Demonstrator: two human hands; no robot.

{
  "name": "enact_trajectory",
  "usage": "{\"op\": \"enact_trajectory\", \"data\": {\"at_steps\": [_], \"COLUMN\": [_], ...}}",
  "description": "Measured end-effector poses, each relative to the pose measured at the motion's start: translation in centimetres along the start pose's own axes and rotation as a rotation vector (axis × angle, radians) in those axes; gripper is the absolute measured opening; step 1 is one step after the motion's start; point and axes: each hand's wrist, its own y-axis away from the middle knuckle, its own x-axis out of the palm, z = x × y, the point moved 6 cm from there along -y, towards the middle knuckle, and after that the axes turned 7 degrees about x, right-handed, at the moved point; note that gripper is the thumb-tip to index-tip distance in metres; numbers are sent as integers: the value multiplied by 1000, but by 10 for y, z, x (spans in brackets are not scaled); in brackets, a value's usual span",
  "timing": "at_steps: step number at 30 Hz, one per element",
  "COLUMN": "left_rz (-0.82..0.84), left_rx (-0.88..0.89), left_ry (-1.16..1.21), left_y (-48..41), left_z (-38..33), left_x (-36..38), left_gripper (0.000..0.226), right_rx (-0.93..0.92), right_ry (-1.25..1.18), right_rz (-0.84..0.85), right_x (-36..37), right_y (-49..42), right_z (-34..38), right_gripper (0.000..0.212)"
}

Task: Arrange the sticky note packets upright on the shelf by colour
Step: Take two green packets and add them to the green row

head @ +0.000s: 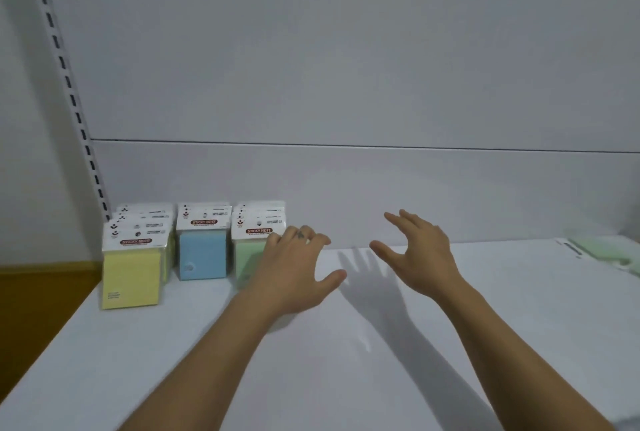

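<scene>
head view: two empty hands over a white shelf (pixel 346 378) with three rows of packets.
yellow packets (pixel 133 271), blue packets (pixel 203 252) and green packets (pixel 246 257) stand upright in rows at the shelf's back left, yellow nearest the slotted upright (pixel 65 84). the left hand (pixel 294 271), fingers loosely spread, holding nothing, covers the green row's right edge; whether it touches is unclear. the right hand (pixel 419 257) is spread wide, empty, apart from the packets. a blurred pale green thing (pixel 602 250) lies far right.
</scene>
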Motion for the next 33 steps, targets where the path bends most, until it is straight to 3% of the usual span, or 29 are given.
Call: {"op": "enact_trajectory", "data": {"at_steps": [21,33], "left_rz": [82,222], "left_rx": [292,321], "left_ry": [154,219], "left_y": [-185,-241], "left_z": [-273,-388], "left_x": [90,164], "left_gripper": [58,52], "right_rx": [372,666], "right_ry": [67,133], "right_rz": [-79,-47], "right_x": [-143,-156], "right_y": [-5,11], "right_z": [-318,-474], "right_gripper": [61,57]}}
